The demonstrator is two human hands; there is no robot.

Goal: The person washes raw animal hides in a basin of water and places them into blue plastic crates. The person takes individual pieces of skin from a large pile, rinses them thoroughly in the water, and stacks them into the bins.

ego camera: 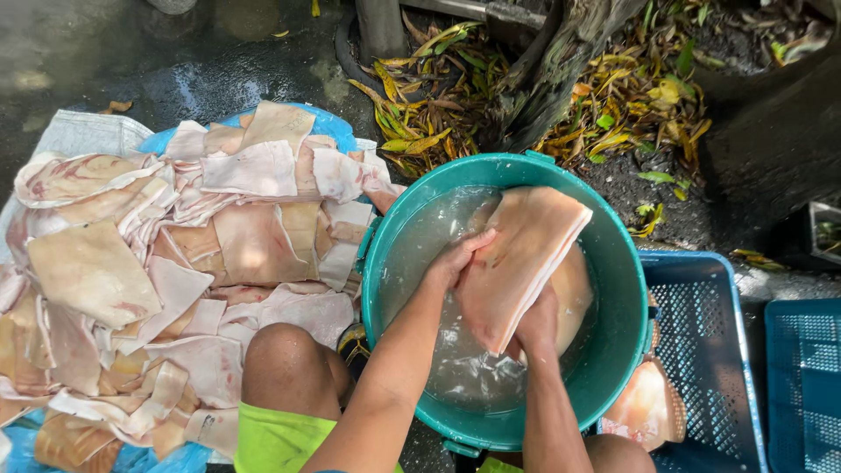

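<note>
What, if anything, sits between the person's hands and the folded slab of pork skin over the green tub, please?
Nothing visible: the left hand and right hand both grip the pork skin slab directly above the watery green tub.

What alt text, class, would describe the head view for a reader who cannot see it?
Two bare hands, left hand and right hand, hold a pale slab of pork skin over water in a teal tub. A pile of similar slabs lies left; a blue crate sits right.

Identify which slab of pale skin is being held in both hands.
The folded slab over the green tub, gripped by the left hand and right hand; the others lie piled left.
</note>
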